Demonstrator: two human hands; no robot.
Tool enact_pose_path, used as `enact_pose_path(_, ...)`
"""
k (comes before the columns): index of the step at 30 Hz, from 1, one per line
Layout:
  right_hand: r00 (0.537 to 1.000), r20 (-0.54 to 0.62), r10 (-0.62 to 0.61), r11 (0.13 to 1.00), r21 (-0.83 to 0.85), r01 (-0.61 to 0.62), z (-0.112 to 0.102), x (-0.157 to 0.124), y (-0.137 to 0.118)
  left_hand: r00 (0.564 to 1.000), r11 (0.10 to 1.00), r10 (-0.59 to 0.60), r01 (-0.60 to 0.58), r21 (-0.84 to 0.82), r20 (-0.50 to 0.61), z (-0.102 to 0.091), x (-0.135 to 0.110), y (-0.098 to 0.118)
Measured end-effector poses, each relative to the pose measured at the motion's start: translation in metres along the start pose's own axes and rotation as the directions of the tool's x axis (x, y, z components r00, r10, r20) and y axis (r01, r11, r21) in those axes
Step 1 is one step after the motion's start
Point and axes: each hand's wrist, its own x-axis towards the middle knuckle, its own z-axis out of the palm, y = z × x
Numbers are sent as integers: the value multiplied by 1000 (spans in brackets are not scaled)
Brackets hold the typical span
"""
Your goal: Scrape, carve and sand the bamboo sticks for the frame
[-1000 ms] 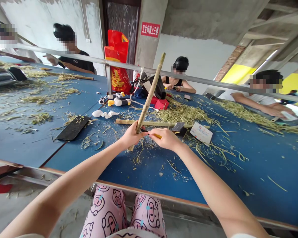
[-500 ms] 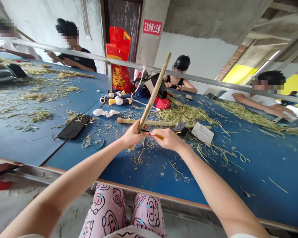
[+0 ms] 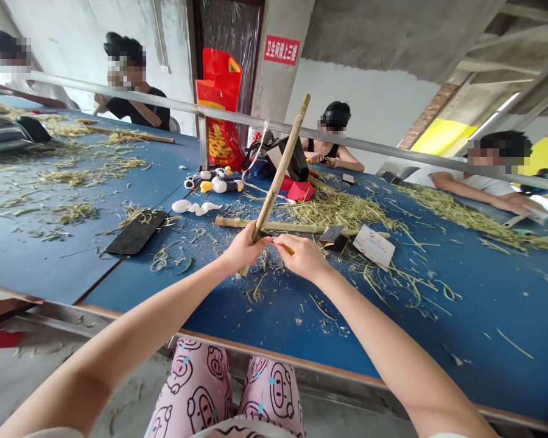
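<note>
My left hand (image 3: 244,249) is closed around the lower part of a long bamboo stick (image 3: 281,167). The stick leans up and to the right, with its lower end resting on the blue table (image 3: 265,316). My right hand (image 3: 301,255) is closed on a small tool with a yellow handle (image 3: 288,249), and its dark tip meets the stick just beside my left thumb. Thin bamboo shavings (image 3: 256,292) lie scattered under both hands.
A second bamboo stick (image 3: 283,227) lies flat behind my hands, beside a dark scraper (image 3: 331,235) and a white card (image 3: 374,246). A black phone (image 3: 134,234) lies to the left. Shavings piles (image 3: 338,210), toys and a red bag (image 3: 219,115) sit farther back. Other people sit around the table.
The stick's top swung slightly right, then back left. My hands stayed closed at the same spot on the stick. The view shifted a little.
</note>
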Motion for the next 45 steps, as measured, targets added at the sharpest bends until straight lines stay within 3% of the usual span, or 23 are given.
enact_pose_path(5, 994, 93, -63, 985, 168, 47, -11, 0, 6, 998, 997, 16, -11, -71, 63, -2, -3, 9)
enact_pose_path(13, 989, 128, -79, 976, 214, 51, -16, -2, 9, 994, 995, 1, 10, -97, 113, -2, -5, 11)
enact_pose_path(23, 994, 62, -88, 994, 76, 83, -6, -2, 4, 993, 989, 106, -110, 99, 44, -3, -2, 5)
enact_pose_path(31, 999, 34, -17, 999, 31, 16, 0, -2, 1, 998, 991, 59, -56, 122, -21, 0, -2, 1)
enact_pose_path(39, 992, 109, -64, 975, 220, 38, -11, 0, 7, 997, 997, 51, -48, -56, 56, 1, -4, 3)
enact_pose_path(45, 996, 66, -63, 993, 100, 56, -6, -1, 5, 995, 995, 95, -95, 38, 13, 0, -2, 0)
